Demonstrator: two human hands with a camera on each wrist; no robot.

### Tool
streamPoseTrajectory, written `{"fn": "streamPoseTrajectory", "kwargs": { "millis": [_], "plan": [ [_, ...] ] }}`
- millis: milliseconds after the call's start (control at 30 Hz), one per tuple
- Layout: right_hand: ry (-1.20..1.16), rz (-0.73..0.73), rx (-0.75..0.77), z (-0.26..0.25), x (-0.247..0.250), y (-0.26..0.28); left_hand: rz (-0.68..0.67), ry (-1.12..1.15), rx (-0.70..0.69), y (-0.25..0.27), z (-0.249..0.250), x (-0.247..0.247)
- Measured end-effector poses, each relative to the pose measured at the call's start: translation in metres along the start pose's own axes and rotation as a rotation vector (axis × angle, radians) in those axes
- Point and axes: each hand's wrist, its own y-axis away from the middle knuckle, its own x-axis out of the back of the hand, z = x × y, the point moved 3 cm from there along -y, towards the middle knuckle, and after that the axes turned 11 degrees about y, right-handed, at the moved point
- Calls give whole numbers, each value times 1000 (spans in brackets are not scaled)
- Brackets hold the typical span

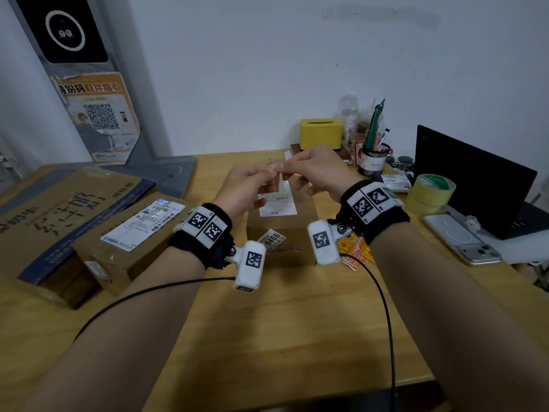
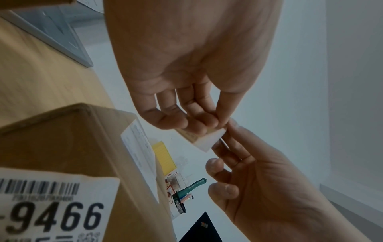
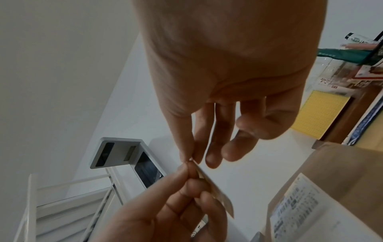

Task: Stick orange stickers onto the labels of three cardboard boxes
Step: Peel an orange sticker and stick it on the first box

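Observation:
Both hands meet above a small cardboard box (image 1: 282, 233) with a white shipping label (image 1: 277, 203) on its top. My left hand (image 1: 252, 185) holds a small sticker on white backing (image 2: 209, 139) between thumb and fingers. My right hand (image 1: 315, 171) pinches the sticker's upper corner (image 3: 191, 161) with thumb and forefinger. Its printed face is mostly hidden by fingers. A second labelled box (image 1: 130, 233) and a large flat box (image 1: 59, 215) lie at the left. More orange stickers (image 1: 355, 248) lie on the table under my right wrist.
At the back stand a yellow tissue box (image 1: 320, 133), a mesh pen cup (image 1: 372, 160) and bottles. To the right are tape rolls (image 1: 427, 193), a phone (image 1: 462, 239) and a black laptop (image 1: 475, 179). A grey stand (image 1: 166, 173) leans at the back left.

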Motion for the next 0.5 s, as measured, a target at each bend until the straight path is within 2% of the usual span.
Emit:
{"fn": "streamPoseTrajectory", "kwargs": {
  "millis": [500],
  "plan": [
    [-68,56,-18,6,6,-2,34,39,24,-1,-1,7]
  ]
}}
